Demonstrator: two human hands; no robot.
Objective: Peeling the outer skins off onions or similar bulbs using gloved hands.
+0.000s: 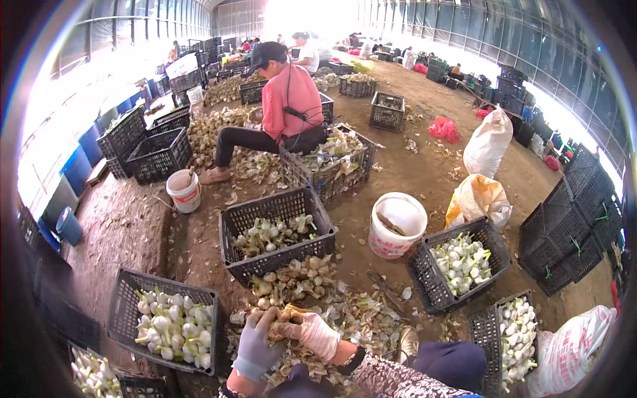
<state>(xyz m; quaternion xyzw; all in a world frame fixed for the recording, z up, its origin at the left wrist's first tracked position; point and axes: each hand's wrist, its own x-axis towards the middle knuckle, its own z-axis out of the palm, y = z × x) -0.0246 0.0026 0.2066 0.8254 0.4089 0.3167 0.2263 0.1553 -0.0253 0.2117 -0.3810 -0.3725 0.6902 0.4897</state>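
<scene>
My left hand [259, 343], in a soiled pale glove, and my right hand [316, 334], in a whitish glove, meet low in the middle of the view. Between them is a brownish, unpeeled garlic bulb [276, 332], partly covered by the fingers. Both hands close on it. Under and around them lie loose garlic skins [358, 318]. Just beyond is a pile of unpeeled garlic bulbs [298, 279]. Peeled white garlic bulbs [174, 326] fill part of a black plastic crate [117, 304] to the left. A black crate [326, 240] ahead holds garlic with stems [271, 234].
A white bucket [390, 247] and a black crate of white garlic [420, 276] stand right of the pile. Another crate [485, 333] and a woven sack [572, 348] are at far right. A co-worker in pink [298, 99] sits ahead beside a crate of husks [323, 179].
</scene>
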